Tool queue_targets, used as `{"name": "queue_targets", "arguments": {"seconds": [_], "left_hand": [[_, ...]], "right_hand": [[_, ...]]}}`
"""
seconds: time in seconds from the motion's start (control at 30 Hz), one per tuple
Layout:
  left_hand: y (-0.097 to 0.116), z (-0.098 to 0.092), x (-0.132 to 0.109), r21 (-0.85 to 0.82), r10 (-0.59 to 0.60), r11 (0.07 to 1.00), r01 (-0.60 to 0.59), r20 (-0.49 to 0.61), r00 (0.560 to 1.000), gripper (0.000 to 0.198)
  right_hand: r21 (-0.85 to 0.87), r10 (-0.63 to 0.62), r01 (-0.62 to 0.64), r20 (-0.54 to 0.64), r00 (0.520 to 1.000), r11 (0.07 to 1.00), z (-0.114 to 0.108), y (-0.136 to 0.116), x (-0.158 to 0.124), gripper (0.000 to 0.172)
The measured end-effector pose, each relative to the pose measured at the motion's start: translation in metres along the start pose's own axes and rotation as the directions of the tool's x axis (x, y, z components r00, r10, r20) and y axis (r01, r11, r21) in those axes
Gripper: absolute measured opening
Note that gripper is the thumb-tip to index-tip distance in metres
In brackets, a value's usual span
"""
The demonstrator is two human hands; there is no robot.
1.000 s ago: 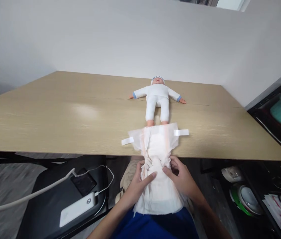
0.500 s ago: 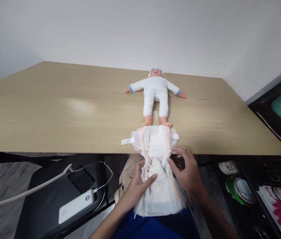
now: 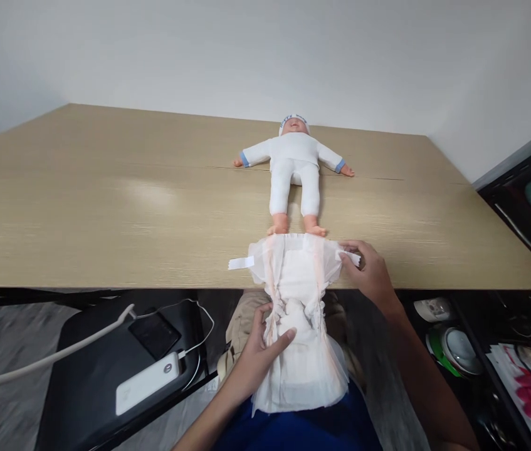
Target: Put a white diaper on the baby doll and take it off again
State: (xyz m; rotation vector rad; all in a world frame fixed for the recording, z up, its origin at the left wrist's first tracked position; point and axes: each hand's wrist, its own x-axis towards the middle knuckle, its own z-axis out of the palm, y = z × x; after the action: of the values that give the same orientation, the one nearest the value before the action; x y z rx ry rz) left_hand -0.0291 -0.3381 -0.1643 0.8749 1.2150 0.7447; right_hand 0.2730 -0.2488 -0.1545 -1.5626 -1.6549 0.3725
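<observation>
A white diaper (image 3: pixel 299 275) lies unfolded, its far half on the table's near edge and its near half hanging down over my lap. My left hand (image 3: pixel 258 351) pinches the crumpled middle of the diaper below the table edge. My right hand (image 3: pixel 372 275) rests on the table and pinches the diaper's right fastening tab (image 3: pixel 350 255). The left tab (image 3: pixel 241 263) sticks out flat. A baby doll (image 3: pixel 294 169) in a white suit and cap lies on its back beyond the diaper, feet touching the diaper's far edge.
The wooden table (image 3: pixel 105 207) stands against a white wall. Below left, a black chair (image 3: pixel 86 382) holds a phone (image 3: pixel 154 334) and a white power bank (image 3: pixel 147 392) with cables. Shelves with bowls (image 3: pixel 453 351) and cloths stand at the right.
My right hand left the diaper's middle, rose to the table and took the right tab. My left hand stayed on the diaper. The view shifted down slightly.
</observation>
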Motion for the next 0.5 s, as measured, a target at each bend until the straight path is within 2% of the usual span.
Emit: {"name": "queue_targets", "arguments": {"seconds": [0.13,0.27,0.33,0.4,0.5], "left_hand": [[-0.002,-0.001,-0.001,0.015,0.007,1.0,-0.007,0.023,1.0,0.078],[-0.01,-0.001,-0.002,0.011,0.005,1.0,-0.005,0.01,1.0,0.071],[-0.015,0.001,-0.001,-0.002,0.013,1.0,-0.013,-0.02,1.0,0.072],[-0.019,0.004,-0.001,0.002,0.025,1.0,-0.025,-0.037,0.999,0.073],[-0.021,0.006,-0.001,0.027,0.034,0.999,-0.033,-0.042,0.999,0.074]], "right_hand": [[-0.063,0.043,-0.05,-0.108,0.993,0.997,-0.003,-0.005,-0.005,0.023],[-0.137,-0.077,0.047,-0.223,0.972,0.989,0.0,-0.05,-0.018,0.019],[-0.111,-0.179,0.165,-0.135,0.974,0.98,0.007,-0.078,-0.024,0.022],[-0.066,-0.269,0.271,0.044,0.962,0.96,0.018,-0.098,-0.028,0.033],[-0.046,-0.292,0.317,0.279,0.915,0.947,0.04,-0.105,-0.026,0.052]]}}
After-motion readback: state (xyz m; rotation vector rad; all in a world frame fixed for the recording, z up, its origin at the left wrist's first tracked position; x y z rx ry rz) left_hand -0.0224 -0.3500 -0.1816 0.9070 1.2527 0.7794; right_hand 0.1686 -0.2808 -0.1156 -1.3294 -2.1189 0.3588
